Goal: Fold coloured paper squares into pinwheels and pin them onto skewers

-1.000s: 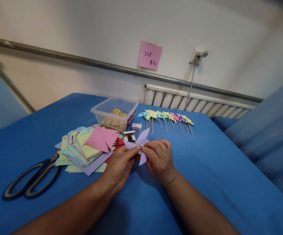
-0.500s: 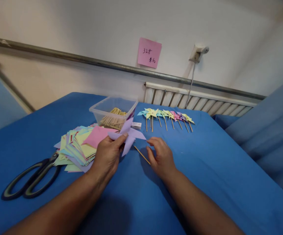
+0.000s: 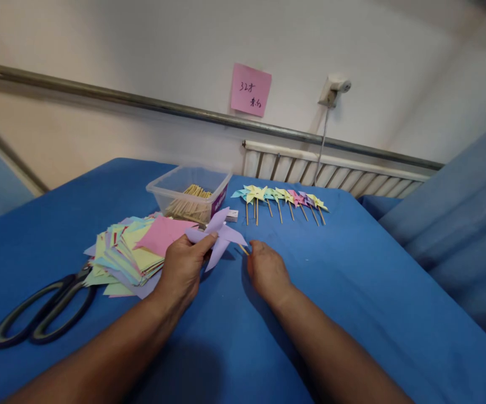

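Between thumb and fingers, my left hand (image 3: pixel 185 264) pinches a purple paper pinwheel (image 3: pixel 218 234) by one of its blades. My right hand (image 3: pixel 268 269) is closed around a thin wooden stick (image 3: pixel 243 249), whose far end shows just below the pinwheel's right blade. Whether the stick touches the pinwheel I cannot tell. Left of my left hand lies a loose pile of coloured paper squares (image 3: pixel 130 259), with a pink sheet (image 3: pixel 165 235) on top. Dark-handled scissors (image 3: pixel 53 308) rest beside the pile, their blades partly under the paper.
Behind the paper stands a clear plastic box (image 3: pixel 220 196) holding many wooden sticks (image 3: pixel 188 203). Finished pinwheels (image 3: pixel 285 196) on sticks lie in a row at the back of the blue-covered table (image 3: pixel 352 292). A radiator (image 3: pixel 331 168) and a rail (image 3: pixel 175 115) run along the wall.
My right hand has closed on the stick, which lay on the table, and lifted it toward the pinwheel. My left hand still holds the pinwheel, slightly tilted. The view has shifted a little.
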A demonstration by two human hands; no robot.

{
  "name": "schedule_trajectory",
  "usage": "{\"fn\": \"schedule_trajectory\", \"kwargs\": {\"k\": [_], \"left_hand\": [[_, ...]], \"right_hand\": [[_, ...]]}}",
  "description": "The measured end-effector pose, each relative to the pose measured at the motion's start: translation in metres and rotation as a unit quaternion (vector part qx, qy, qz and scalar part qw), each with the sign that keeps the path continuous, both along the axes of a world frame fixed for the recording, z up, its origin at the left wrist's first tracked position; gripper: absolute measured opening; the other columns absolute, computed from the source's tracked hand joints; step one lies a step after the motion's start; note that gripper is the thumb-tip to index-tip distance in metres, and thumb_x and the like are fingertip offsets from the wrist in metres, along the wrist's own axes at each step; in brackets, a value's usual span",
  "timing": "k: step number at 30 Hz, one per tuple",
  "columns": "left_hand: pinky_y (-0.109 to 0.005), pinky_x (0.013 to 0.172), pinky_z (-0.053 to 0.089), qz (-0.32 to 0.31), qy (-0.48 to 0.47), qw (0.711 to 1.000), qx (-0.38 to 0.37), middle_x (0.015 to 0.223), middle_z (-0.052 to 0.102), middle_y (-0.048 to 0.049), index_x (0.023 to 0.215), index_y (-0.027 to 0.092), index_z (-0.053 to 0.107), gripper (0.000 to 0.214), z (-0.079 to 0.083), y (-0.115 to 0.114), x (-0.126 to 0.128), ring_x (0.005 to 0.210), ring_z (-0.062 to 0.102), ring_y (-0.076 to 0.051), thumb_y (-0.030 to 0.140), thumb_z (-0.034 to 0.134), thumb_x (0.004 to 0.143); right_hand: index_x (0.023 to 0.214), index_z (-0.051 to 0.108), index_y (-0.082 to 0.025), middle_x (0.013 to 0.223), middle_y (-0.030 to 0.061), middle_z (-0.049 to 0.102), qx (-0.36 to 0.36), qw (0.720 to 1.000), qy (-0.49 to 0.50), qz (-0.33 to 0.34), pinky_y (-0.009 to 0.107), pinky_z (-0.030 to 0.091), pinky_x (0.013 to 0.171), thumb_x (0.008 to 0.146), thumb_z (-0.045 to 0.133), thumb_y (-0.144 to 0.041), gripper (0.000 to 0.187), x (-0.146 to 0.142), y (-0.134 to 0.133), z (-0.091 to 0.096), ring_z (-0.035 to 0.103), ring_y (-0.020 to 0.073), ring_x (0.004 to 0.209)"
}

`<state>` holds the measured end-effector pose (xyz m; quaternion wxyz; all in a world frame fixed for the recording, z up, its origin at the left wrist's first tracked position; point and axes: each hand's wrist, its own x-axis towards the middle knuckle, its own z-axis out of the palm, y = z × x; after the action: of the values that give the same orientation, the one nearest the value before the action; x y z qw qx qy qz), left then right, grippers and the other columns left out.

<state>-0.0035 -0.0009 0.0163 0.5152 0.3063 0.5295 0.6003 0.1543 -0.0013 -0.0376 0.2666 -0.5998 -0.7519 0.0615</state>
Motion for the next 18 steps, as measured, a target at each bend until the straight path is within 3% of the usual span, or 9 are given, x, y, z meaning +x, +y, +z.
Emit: {"fn": "schedule_trajectory", "kwargs": {"k": [2,4,7,10,14,18], "left_hand": [[-0.025,0.051,0.044,-0.004,0.004,1.000,-0.005,0.059,0.064,0.0018,0.075,0.015,0.063,0.030,-0.001,-0.002,0.002,0.053,0.058,-0.015,0.030,0.079,0.055],[-0.025,0.050,0.043,-0.006,0.021,1.000,-0.010,0.058,0.064,0.0022,0.075,0.014,0.064,0.031,-0.003,-0.003,0.003,0.051,0.056,-0.014,0.030,0.080,0.054],[-0.025,0.050,0.043,-0.023,0.057,0.998,-0.009,0.058,0.064,0.0016,0.075,0.013,0.065,0.031,-0.010,-0.004,0.004,0.051,0.056,-0.014,0.033,0.079,0.055],[-0.025,0.050,0.042,-0.040,0.086,0.995,-0.005,0.061,0.066,-0.0002,0.077,0.013,0.066,0.033,-0.017,-0.005,0.005,0.052,0.058,-0.015,0.035,0.079,0.055],[-0.024,0.048,0.040,-0.043,0.121,0.992,-0.004,0.061,0.066,-0.0002,0.079,0.013,0.067,0.033,-0.020,-0.006,0.006,0.051,0.057,-0.015,0.035,0.077,0.056],[-0.024,0.049,0.040,-0.067,0.140,0.988,0.000,0.068,0.069,-0.0026,0.083,0.013,0.067,0.034,-0.018,-0.008,0.008,0.056,0.058,-0.016,0.037,0.075,0.060]], "right_hand": [[0.101,0.060,-0.014,0.089,0.0132,0.066,0.003,0.995,0.095,-0.016,0.033,0.046,0.070,0.083,0.046,-0.012,0.023,0.006,0.001,0.001,0.063,0.0223,0.079],[0.097,0.058,-0.015,0.078,0.0076,0.064,-0.020,0.971,0.235,-0.026,0.030,0.045,0.062,0.084,0.047,-0.019,0.018,0.010,0.000,0.003,0.060,0.0190,0.068],[0.091,0.054,-0.018,0.061,-0.0035,0.054,-0.092,0.889,0.448,-0.012,0.022,0.036,0.043,0.086,0.048,-0.033,0.017,0.010,-0.006,0.009,0.047,0.0114,0.046],[0.086,0.053,-0.019,0.061,-0.0052,0.052,-0.147,0.826,0.543,0.023,0.018,0.028,0.036,0.084,0.053,-0.042,0.024,0.002,-0.014,0.015,0.040,0.0065,0.039],[0.077,0.053,-0.018,0.057,-0.0062,0.051,-0.190,0.810,0.551,0.057,0.016,0.026,0.033,0.082,0.055,-0.045,0.028,-0.009,-0.025,0.018,0.036,0.0041,0.036],[0.076,0.053,-0.018,0.052,-0.0080,0.047,-0.202,0.821,0.529,0.068,0.016,0.026,0.033,0.083,0.055,-0.043,0.026,-0.014,-0.029,0.017,0.035,0.0043,0.035]]}}
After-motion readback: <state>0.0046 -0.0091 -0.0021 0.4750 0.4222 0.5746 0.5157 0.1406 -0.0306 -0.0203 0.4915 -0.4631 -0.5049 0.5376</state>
